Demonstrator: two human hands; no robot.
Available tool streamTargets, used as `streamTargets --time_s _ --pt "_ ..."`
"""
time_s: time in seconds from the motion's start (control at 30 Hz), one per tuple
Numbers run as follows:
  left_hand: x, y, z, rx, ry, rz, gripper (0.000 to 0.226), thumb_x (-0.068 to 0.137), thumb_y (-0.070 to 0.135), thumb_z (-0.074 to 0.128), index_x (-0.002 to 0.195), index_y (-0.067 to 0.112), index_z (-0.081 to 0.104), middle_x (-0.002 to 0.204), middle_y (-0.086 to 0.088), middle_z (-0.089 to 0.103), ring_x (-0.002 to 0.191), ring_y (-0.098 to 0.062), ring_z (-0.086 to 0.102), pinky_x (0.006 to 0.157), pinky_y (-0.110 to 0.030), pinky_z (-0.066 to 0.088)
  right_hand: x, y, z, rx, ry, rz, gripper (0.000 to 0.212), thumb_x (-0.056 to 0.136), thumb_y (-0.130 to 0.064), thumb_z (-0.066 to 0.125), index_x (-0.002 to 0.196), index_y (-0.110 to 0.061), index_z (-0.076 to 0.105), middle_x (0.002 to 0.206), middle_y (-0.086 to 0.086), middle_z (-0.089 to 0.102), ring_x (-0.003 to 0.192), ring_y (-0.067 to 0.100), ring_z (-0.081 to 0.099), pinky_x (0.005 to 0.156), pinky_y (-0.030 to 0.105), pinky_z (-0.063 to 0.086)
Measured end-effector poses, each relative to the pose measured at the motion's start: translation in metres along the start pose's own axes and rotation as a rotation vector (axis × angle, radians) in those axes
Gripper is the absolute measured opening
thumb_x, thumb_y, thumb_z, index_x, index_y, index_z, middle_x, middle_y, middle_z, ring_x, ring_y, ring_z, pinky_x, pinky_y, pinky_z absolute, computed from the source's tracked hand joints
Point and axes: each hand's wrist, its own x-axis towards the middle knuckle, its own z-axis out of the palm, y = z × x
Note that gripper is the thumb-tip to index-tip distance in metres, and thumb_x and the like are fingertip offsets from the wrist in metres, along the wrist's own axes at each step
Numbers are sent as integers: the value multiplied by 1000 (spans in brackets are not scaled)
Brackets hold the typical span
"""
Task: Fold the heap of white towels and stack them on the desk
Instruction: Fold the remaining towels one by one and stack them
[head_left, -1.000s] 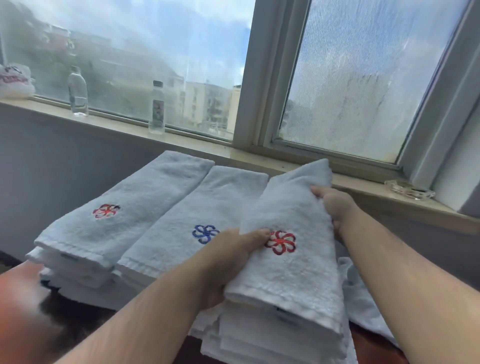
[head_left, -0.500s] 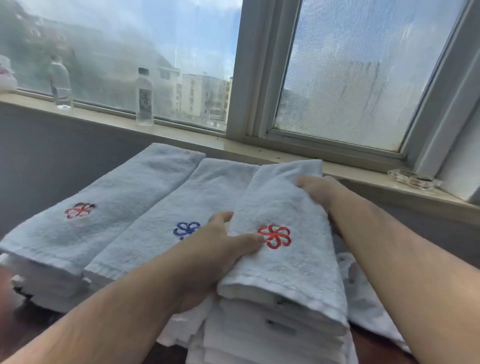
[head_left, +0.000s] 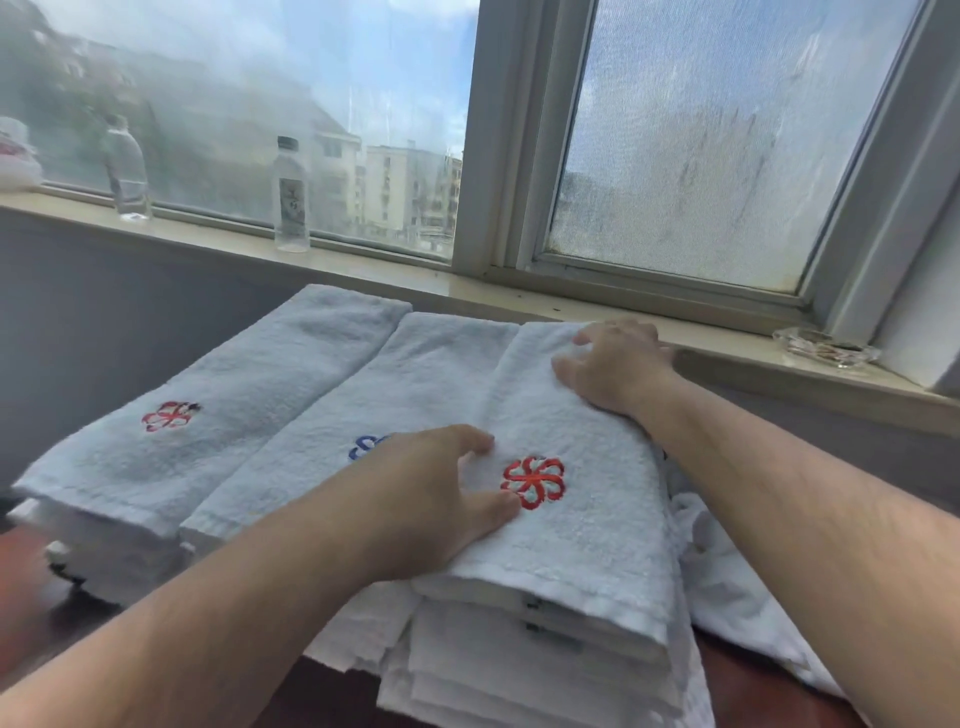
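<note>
- Folded white terry towel with a red flower embroidery lies on top of the right-hand stack of folded white towels, at about 5 o'clock in the view, on the reddish-brown desk.
- Left hand rests palm down on the towel's 9 o'clock edge. Its fingers are loosely bent and grip nothing, and its thumb reaches toward the red flower.
- Right hand presses palm down on the towel's far end, at its 12 o'clock, with the fingers slightly spread at the far edge and holding nothing.
- Both forearms are bare and come in from the bottom corners of the view.
- Middle stack, topped by a towel with a blue flower, touches the first at 9 o'clock. The left stack, topped by another red-flower towel, lies beyond it.
- Loose, crumpled white towel lies at 3 o'clock of the right-hand stack, partly under the right forearm.
- Pale windowsill runs behind the stacks, at 12 o'clock. It carries two clear plastic bottles at 10 o'clock and a clear glass ashtray at 2 o'clock.
</note>
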Motion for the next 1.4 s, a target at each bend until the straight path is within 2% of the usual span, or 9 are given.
streamTargets --time_s 0.13,0.2,0.33,0.43,0.67,0.9,1.0,1.17,1.4 --pt "9 7 7 101 144 53 52 93 61 52 133 29 56 140 9 39 133 -14 32 109 -35 35 2 6 5 -88 12 -55 51 90 -54 44 128 -24 63 140 9 46 129 32 34 103 46 29" --pt "12 10 12 94 169 120 57 91 65 49 132 26 55 143 8 40 135 -13 29 111 -33 31 3 10 7 -98 6 -57 53 89 -56 44 127 -24 63 142 9 46 130 32 33 101 47 27" --pt "14 7 29 92 -21 179 107 71 92 40 158 35 16 167 14 8 150 -1 4 123 -28 5 3 15 13 12 -124 -11 61 81 -61 40 126 -25 60 146 8 48 134 33 40 105 48 33" --pt "14 0 39 112 -2 174 120 63 98 33 160 35 0 167 19 -4 150 3 -6 124 -29 -4 2 17 19 127 -202 -10 76 72 -64 35 132 -21 55 148 10 49 136 34 42 111 45 37" --pt "14 -6 55 89 165 179 126 53 102 22 159 36 3 165 21 2 147 5 1 123 -26 -3 12 16 31 184 -263 -1 85 74 -69 33 149 -30 41 160 7 36 146 30 32 119 45 28" --pt "22 -8 66 55 250 183 122 53 101 19 158 39 11 164 24 7 145 9 4 120 -21 -2 36 27 43 399 -349 -51 55 98 -47 46 149 -28 47 157 4 42 143 27 39 120 44 28" --pt "24 -7 67 46 250 185 122 53 102 21 157 40 13 164 26 9 143 10 5 116 -19 -2 36 33 55 520 -288 -18 52 102 -40 50 151 -25 44 156 3 42 145 26 36 121 41 27" --pt "25 -7 65 77 202 169 122 53 102 19 156 38 17 164 23 13 146 7 8 118 -23 -1 35 33 58 605 -273 -10 47 94 -48 50 136 -29 61 146 5 54 136 32 46 116 49 34" --pt "26 -2 60 118 112 111 122 55 102 21 157 36 16 165 18 16 149 0 11 121 -31 1 23 30 48 560 -285 -30 47 102 -44 43 143 -24 54 154 7 45 141 26 38 119 42 27"
